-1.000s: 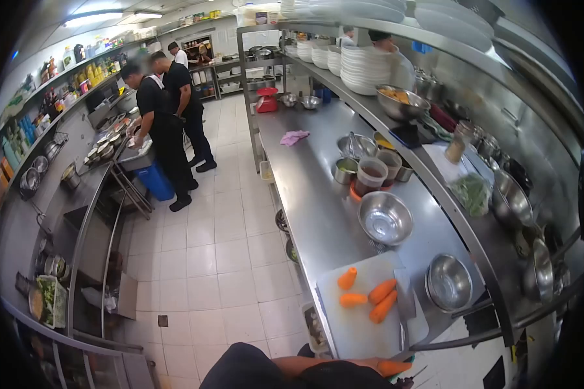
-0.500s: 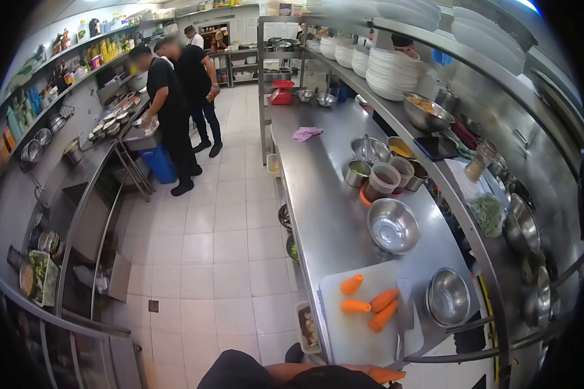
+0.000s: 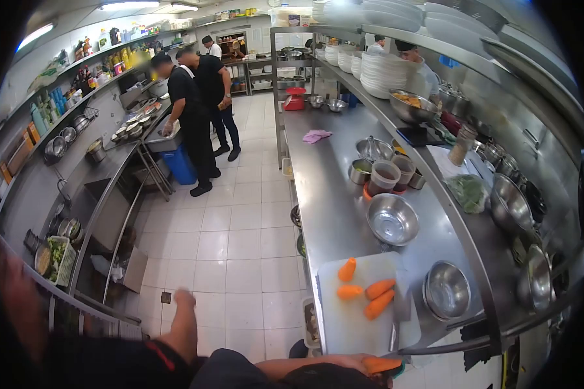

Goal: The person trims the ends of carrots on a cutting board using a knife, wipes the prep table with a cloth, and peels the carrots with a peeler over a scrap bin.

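Note:
My left hand (image 3: 365, 363) is closed round an orange carrot (image 3: 381, 365) at the bottom edge, just off the counter's near end. A small green thing (image 3: 400, 370) shows beside this carrot. My right hand is mostly hidden at the lower frame edge, so its hold cannot be made out. Several peeled carrots (image 3: 379, 288) lie on a white cutting board (image 3: 344, 330). A knife (image 3: 401, 308) rests along the board's right side. To the right of the board are nested steel bowls (image 3: 446, 292), and a wide steel bowl (image 3: 392, 220) sits beyond it.
A co-worker's bare arm (image 3: 183, 324) and black sleeve (image 3: 110, 363) are close on my left. Two co-workers (image 3: 188, 110) stand at the left counter. Tubs (image 3: 383, 176), a pink cloth (image 3: 316, 136) and a red scale (image 3: 295, 98) are farther along the steel counter (image 3: 324, 214), under a plate shelf.
A co-worker's arm and sleeve have come into view at the lower left. The view has shifted slightly. My left hand still holds the carrot; the board's carrots have stayed in place.

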The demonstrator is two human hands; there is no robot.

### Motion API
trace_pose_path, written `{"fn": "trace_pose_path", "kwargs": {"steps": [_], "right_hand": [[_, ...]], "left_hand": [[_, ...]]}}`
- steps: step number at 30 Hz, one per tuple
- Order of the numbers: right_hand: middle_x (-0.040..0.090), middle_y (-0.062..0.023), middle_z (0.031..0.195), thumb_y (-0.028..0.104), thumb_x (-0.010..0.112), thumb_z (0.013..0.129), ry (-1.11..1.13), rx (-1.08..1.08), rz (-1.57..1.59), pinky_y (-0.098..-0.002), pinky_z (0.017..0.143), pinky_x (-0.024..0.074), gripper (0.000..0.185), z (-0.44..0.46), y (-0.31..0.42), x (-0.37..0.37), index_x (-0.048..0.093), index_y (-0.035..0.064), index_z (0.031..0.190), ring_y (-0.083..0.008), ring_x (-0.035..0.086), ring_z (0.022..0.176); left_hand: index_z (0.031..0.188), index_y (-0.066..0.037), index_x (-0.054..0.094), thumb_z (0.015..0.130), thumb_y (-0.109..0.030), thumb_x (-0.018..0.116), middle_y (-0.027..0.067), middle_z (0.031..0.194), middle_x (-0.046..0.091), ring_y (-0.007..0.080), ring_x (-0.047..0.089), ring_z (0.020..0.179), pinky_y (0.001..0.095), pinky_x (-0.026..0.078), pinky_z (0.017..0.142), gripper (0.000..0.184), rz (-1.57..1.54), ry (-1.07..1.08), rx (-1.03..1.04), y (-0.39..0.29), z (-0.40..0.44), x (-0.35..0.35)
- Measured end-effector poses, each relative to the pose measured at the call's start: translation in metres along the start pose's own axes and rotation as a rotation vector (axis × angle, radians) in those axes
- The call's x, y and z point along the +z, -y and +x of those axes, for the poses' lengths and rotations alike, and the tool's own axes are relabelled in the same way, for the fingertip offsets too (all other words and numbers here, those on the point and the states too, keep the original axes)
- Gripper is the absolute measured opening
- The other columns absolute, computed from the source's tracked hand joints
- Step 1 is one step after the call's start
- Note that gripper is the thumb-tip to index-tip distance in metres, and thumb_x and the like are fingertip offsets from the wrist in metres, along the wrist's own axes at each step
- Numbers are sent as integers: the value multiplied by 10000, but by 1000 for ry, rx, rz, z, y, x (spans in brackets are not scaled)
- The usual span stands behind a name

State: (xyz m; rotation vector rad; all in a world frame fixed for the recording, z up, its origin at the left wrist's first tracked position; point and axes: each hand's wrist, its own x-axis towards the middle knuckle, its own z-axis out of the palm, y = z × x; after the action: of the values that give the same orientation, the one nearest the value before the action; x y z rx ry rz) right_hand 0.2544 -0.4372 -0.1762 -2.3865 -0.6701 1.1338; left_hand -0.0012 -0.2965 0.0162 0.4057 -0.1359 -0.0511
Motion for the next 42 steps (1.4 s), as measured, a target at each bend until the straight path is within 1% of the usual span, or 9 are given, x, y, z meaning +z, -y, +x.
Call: {"fn": "trace_pose_path", "kwargs": {"steps": [16,19,26,28,30,34,35,37,42], "right_hand": [[653,-95,720,86,574,862,-399,-12,478,-453,541,445,149,40,-338,52,669,-6,931,-218,528,515],[624,-194,628,170,623,852,-150,-152,166,-444,553,473,240,-46,-210,-34,622,-69,837,-277,607,530],[701,-242,922,311,560,1003,166,-214,413,-433,740,521,399,-48,-164,-14,651,-48,1150,-333,691,831],[551,14,713,398,484,1070,454,-420,713,-279,545,413,410,-47,-177,-11,675,35,1078,-106,516,623],[513,28,684,437,434,1085,-91,-951,206,-275,515,376,414,-16,-202,15,633,75,1050,-73,455,587],[511,52,710,344,482,1080,100,-665,447,-276,532,370,348,-80,-136,-50,663,73,1201,-71,454,622],[512,54,713,311,490,1077,-114,-962,351,-277,532,368,382,-62,-149,-38,611,57,1335,-77,444,610],[560,-21,705,325,534,1056,203,-465,328,-337,605,426,353,-109,-130,-79,658,-5,1049,-136,490,647],[684,-227,862,443,538,1004,228,-388,-13,-516,754,506,419,-154,-112,-88,674,51,942,-417,667,873]], "left_hand": [[1428,3,519,859,-172,732,55,1140,693,112,629,1015,282,484,883,632,492,-602,-201,229,57,-92],[1382,-64,531,841,-128,755,-37,819,586,42,491,631,213,360,541,589,429,-678,-3,236,62,-59],[1330,-86,561,860,-141,729,-27,862,604,59,497,639,236,383,555,502,316,-904,-144,259,50,-99],[1369,-107,541,857,-138,702,-17,939,633,62,548,708,236,409,569,537,207,-871,21,296,34,-128],[1495,-153,446,817,-149,715,-28,1137,644,59,599,882,181,422,611,730,149,-791,106,278,42,-93],[1403,-95,553,798,-164,685,8,1169,648,142,607,986,278,500,734,623,608,-909,90,247,63,-39],[1327,-81,592,786,-156,697,23,1072,664,125,614,892,267,496,698,556,651,-1023,-17,254,59,-42],[1199,-60,591,781,-78,730,33,895,618,101,562,688,243,453,592,441,355,-950,54,268,63,-40],[1146,-58,577,793,12,740,23,845,601,104,550,667,252,441,576,395,209,-1027,-46,280,65,-36]]}}
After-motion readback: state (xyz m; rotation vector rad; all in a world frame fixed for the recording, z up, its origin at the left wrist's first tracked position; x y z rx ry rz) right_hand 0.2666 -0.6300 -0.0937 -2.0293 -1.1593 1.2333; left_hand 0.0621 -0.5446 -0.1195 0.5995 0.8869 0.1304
